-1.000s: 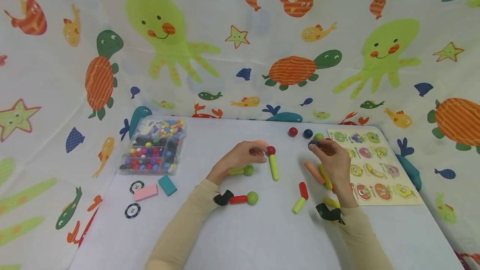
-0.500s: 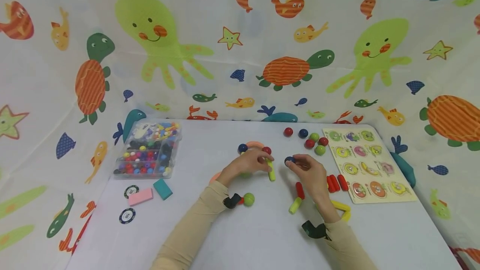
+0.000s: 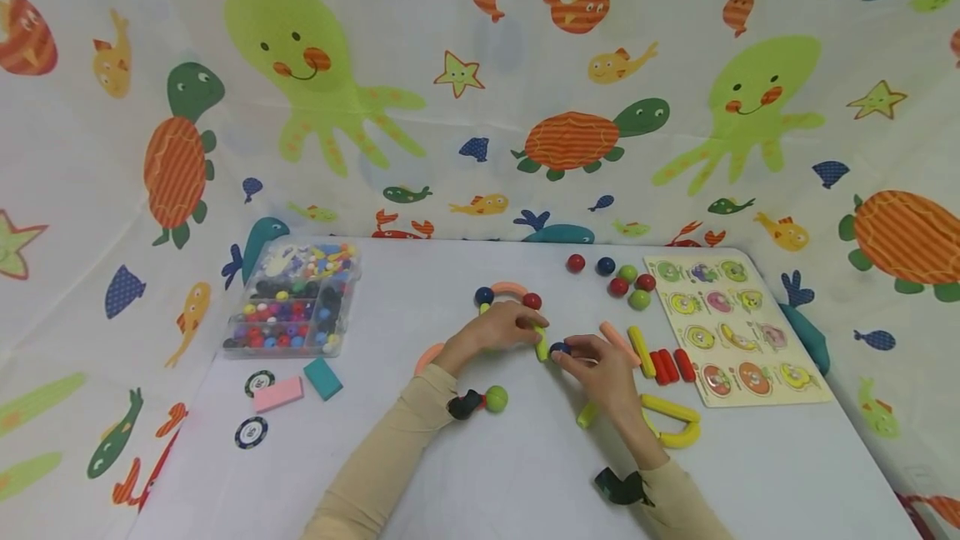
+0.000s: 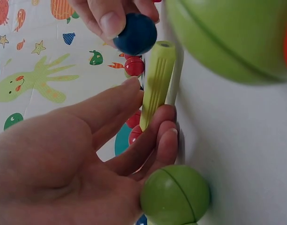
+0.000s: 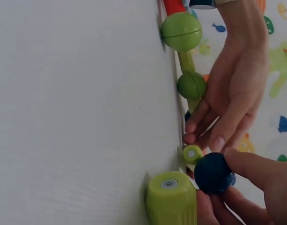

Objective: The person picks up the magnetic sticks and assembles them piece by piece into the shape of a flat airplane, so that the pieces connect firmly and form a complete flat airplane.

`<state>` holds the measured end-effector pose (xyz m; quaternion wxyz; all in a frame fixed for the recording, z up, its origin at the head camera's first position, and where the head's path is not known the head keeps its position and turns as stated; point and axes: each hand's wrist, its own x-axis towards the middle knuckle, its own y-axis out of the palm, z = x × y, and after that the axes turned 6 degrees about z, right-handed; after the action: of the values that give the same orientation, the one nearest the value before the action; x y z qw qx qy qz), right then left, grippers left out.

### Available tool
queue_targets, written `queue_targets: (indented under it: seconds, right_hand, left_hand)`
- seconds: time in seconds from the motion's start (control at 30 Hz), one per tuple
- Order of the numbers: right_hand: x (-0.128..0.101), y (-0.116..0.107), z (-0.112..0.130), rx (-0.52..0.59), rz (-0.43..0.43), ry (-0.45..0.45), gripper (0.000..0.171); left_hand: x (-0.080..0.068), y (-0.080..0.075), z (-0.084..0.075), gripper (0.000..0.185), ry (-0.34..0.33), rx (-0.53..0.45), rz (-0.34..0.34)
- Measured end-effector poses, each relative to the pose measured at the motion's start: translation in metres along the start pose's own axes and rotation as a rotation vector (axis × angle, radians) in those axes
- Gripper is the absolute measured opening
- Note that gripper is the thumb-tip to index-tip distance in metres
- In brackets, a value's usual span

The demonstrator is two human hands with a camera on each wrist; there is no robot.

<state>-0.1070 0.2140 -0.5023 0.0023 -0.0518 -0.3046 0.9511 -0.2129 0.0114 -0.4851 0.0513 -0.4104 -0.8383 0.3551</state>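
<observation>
My left hand (image 3: 498, 330) holds a lime-green magnetic stick (image 4: 157, 84) between thumb and fingers. At the stick's far end sits a red ball (image 3: 532, 301), beside a curved orange piece (image 3: 510, 287) that leads to a dark blue ball (image 3: 484, 296). With thumb and fingertips, my right hand (image 3: 606, 375) pinches another dark blue ball (image 5: 212, 173), right by the stick's near end, where a small metal disc shows. A green ball (image 4: 175, 194) lies close beside my left hand. Nearer me is a second green ball (image 3: 496, 398) on a red stick, mostly hidden by the wrist strap.
Loose red, blue and green balls (image 3: 618, 287) lie at the back right, before a fruit picture board (image 3: 776, 394). Red sticks (image 3: 664, 367) and yellow pieces (image 3: 670, 408) lie beside my right arm. On the left are a bead box (image 3: 292, 307), blocks (image 3: 278, 394) and round chips (image 3: 251, 432).
My right hand has brought the blue ball from the back right toward me and leftward, to the stick's near end. My left hand has moved from beside the red ball onto the lime-green stick.
</observation>
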Motion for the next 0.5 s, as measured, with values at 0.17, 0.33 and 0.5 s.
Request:
queue_targets:
  seconds: [0.17, 0.33, 0.5]
  right_hand:
    - [-0.0048, 0.0045, -0.0011, -0.01, 0.031, 0.009, 0.034]
    - [-0.0065, 0.0075, 0.0001, -0.004, 0.075, 0.019, 0.033]
    - [-0.0063, 0.0105, 0.0002, -0.01, 0.083, 0.036, 0.032]
  left_hand:
    - [-0.0004, 0.0014, 0.0012, 0.032, -0.007, -0.014, -0.01]
    - [-0.0013, 0.0019, -0.0002, 0.031, -0.032, -0.032, -0.024]
    - [-0.0004, 0.0024, -0.0013, 0.032, -0.03, -0.035, -0.025]
